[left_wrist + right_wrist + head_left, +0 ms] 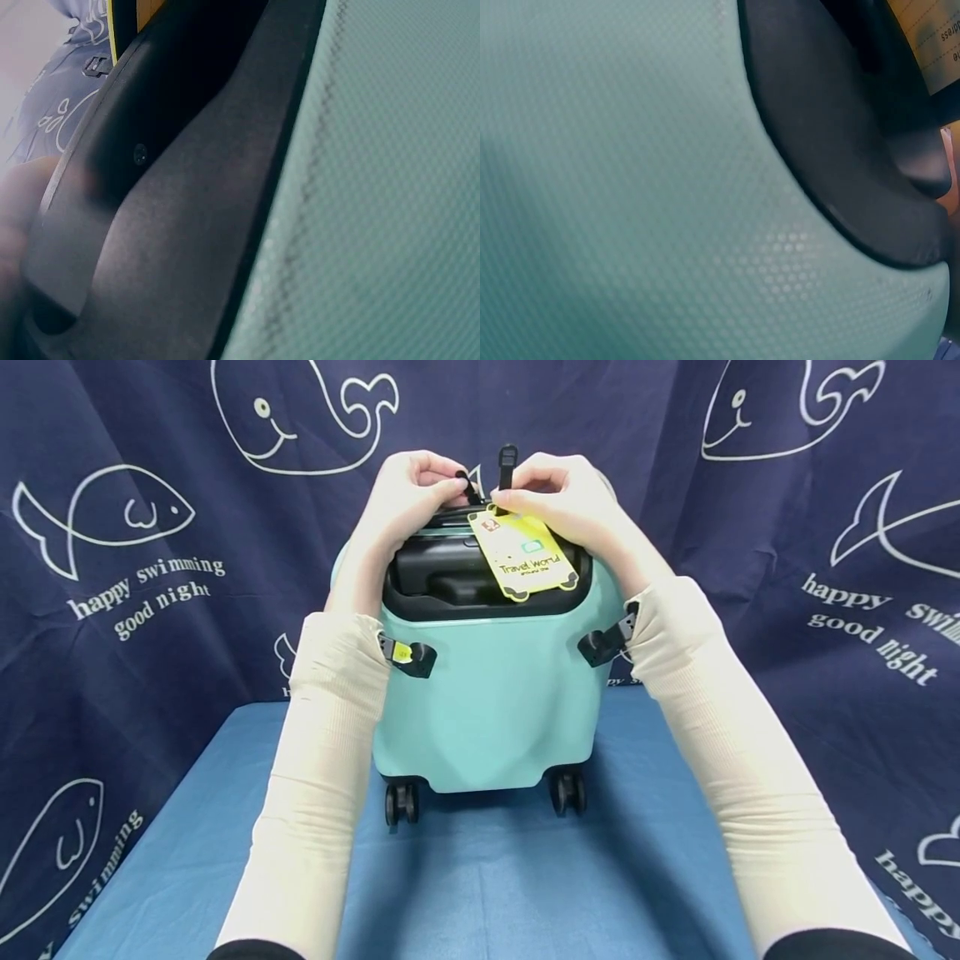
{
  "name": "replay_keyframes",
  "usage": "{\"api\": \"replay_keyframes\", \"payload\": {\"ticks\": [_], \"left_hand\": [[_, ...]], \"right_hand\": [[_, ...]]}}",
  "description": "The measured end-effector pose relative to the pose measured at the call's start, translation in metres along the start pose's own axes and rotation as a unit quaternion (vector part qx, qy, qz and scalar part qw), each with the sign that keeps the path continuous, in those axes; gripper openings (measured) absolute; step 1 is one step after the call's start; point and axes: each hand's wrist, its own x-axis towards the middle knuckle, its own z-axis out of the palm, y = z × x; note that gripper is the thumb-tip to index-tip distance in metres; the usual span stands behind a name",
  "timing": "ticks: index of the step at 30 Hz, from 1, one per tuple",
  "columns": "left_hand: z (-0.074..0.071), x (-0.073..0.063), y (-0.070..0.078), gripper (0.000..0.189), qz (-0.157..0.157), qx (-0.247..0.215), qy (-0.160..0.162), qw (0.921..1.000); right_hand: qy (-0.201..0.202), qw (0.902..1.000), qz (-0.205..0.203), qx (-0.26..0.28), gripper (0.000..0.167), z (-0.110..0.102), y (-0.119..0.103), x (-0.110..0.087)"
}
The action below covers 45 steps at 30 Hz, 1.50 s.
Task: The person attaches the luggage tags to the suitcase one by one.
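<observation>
A mint-green suitcase (487, 702) stands upright with a black recessed panel (442, 602) and a black handle (438, 560) at its top. Over that panel lies a yellow luggage tag (528, 564) printed "Travel World"; its lined side (934, 45) shows in the right wrist view. My left hand (401, 497) pinches one end of the tag's black strap (468, 487) between thumb and fingers. At the tag's top, my right hand (573, 497) pinches the strap's other part, whose buckle end (507, 458) sticks up. Exactly how the strap passes by the handle is hidden.
Black double wheels (401, 802) carry the suitcase on a blue cloth-covered table (480, 877). Behind it hangs a dark blue curtain (150, 635) with whale and fish drawings. Small black wrist cameras (420, 660) sit close to the suitcase front.
</observation>
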Motion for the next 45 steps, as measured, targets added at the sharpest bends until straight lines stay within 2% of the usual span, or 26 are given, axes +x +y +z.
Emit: {"api": "replay_keyframes", "payload": {"ticks": [5, 7, 12, 19, 22, 25, 28, 30, 32, 35, 38, 40, 43, 45], "left_hand": [[0.0005, 0.0009, -0.0011, 0.005, -0.002, -0.007, 0.003, 1.0], [0.0009, 0.0009, -0.0011, 0.006, -0.003, -0.011, 0.005, 0.9999], [0.0006, -0.0011, -0.0007, 0.008, 0.01, -0.027, 0.006, 0.9996], [-0.0014, -0.0021, -0.0025, 0.008, 0.042, -0.049, -0.007, 0.9979], [-0.0022, -0.0016, -0.0013, 0.012, 0.037, -0.048, -0.014, 0.998], [-0.0025, -0.001, 0.0005, 0.025, 0.021, -0.042, -0.023, 0.9986], [-0.0023, -0.0012, 0.0015, 0.032, 0.009, -0.016, -0.027, 0.9995], [-0.0022, -0.0018, 0.0013, 0.029, 0.006, 0.002, -0.027, 0.9996], [-0.0025, -0.0024, 0.0014, 0.024, 0.015, 0.021, -0.028, 0.9993], [-0.0018, -0.0029, 0.001, 0.017, 0.03, 0.025, -0.034, 0.9987], [-0.0007, -0.0025, 0.0008, 0.018, 0.024, 0.035, -0.035, 0.9985], [-0.0003, -0.0023, 0.0012, 0.021, 0.014, 0.06, -0.03, 0.9977], [-0.0006, -0.0024, 0.0021, 0.023, 0.003, 0.098, -0.012, 0.9951], [-0.0008, -0.0025, 0.0026, 0.018, 0.002, 0.104, -0.001, 0.9946]], "right_hand": [[0.002, 0.9993, -0.014, 0.035, 0.016, 0.0013, 0.0031, 0.0021], [0.003, 0.9973, -0.024, 0.07, 0.012, 0.0024, 0.0039, 0.003], [-0.006, 0.9923, -0.038, 0.117, 0.01, 0.0043, 0.0046, 0.0036], [-0.014, 0.9968, -0.025, 0.075, 0.01, 0.0033, 0.0028, 0.0013], [-0.018, 0.9976, -0.023, 0.063, 0.017, 0.003, 0.0025, 0.0013], [-0.022, 0.9961, -0.024, 0.082, 0.017, 0.0032, 0.0032, 0.0018], [-0.024, 0.9914, -0.025, 0.126, 0.012, 0.0041, 0.0043, 0.0021], [-0.023, 0.988, -0.027, 0.15, 0.009, 0.0046, 0.0051, 0.0021], [-0.019, 0.9856, -0.028, 0.166, 0.009, 0.0042, 0.0051, 0.0024], [-0.007, 0.9827, -0.031, 0.182, 0.009, 0.0031, 0.0054, 0.003], [0.006, 0.982, -0.033, 0.186, 0.011, 0.0024, 0.0056, 0.0044], [0.009, 0.9829, -0.036, 0.181, 0.013, 0.0021, 0.0047, 0.0055], [0.01, 0.9844, -0.038, 0.172, 0.014, 0.0015, 0.002, 0.0075], [0.011, 0.984, -0.041, 0.173, 0.015, 0.0009, 0.0007, 0.0095]]}}
